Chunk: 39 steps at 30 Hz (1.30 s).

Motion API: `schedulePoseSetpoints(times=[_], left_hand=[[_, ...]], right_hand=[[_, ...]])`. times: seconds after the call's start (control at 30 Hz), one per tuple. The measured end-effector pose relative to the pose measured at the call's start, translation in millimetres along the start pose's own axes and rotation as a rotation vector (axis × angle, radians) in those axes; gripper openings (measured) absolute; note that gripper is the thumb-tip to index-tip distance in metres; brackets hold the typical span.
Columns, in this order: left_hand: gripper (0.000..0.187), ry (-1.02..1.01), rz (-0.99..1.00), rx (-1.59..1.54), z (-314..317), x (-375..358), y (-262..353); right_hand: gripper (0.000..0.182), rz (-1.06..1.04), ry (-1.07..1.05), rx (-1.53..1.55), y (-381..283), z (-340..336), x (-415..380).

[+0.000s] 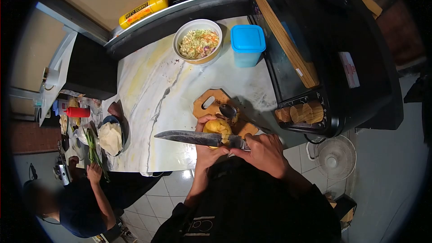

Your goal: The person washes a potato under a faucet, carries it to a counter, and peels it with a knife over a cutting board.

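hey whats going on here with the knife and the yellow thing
A person stands at a marble counter, left hand cupping a yellow potato-like food over a wooden cutting board. The right hand grips a large knife, blade lying level against the food and pointing left. Behind sit a bowl of chopped salad and a blue-lidded container. At the counter's left end, another person's hand rests by some green stalks.

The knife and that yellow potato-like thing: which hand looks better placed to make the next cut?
Probably the right hand: it grips the handle of the knife, whose blade lies across the yellow food. The left hand cups that food over the wooden board, steadying it.
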<state>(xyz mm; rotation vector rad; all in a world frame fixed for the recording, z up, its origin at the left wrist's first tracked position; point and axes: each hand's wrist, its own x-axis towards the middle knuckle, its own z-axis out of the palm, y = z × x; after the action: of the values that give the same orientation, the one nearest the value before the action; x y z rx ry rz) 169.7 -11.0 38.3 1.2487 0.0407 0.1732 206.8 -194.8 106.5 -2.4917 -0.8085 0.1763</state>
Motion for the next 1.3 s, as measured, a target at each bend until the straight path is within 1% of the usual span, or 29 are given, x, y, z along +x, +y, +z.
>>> schedulePoseSetpoints(times=[0.1,0.33,0.43,0.5,0.63,0.7,0.9,1.0,1.1,1.23,1.3], left_hand=[[0.088,-0.017,0.008,-0.017,3,1,4],[0.082,-0.011,-0.014,-0.106,5,1,9],[0.079,-0.037,0.004,-0.089,2,3,10],[0.077,-0.024,-0.024,-0.109,2,2,11],[0.074,-0.027,-0.105,-0.133,0,-1,15],[0.075,-0.028,-0.074,-0.141,-1,0,11],[0.083,-0.013,-0.051,-0.184,-4,0,8],[0.085,-0.020,-0.021,-0.177,-4,1,6],[0.086,-0.012,-0.014,-0.161,-5,0,3],[0.085,-0.004,-0.047,-0.092,-8,-1,5],[0.087,-0.029,-0.014,-0.093,-10,0,1]], right_hand=[[0.056,0.032,-0.050,0.053,2,2,1],[0.054,0.029,-0.044,0.082,3,3,3],[0.054,0.049,-0.046,0.090,2,4,4],[0.054,0.092,-0.044,0.122,1,6,5],[0.053,0.054,0.003,0.074,-2,6,5],[0.053,0.007,0.006,0.031,2,10,3],[0.052,0.040,-0.100,0.086,-3,7,6],[0.048,0.076,-0.071,0.085,-6,9,4],[0.050,0.101,-0.103,0.097,-6,8,5],[0.051,0.073,-0.094,0.079,-3,8,6],[0.052,0.056,-0.105,0.098,-1,4,8]])
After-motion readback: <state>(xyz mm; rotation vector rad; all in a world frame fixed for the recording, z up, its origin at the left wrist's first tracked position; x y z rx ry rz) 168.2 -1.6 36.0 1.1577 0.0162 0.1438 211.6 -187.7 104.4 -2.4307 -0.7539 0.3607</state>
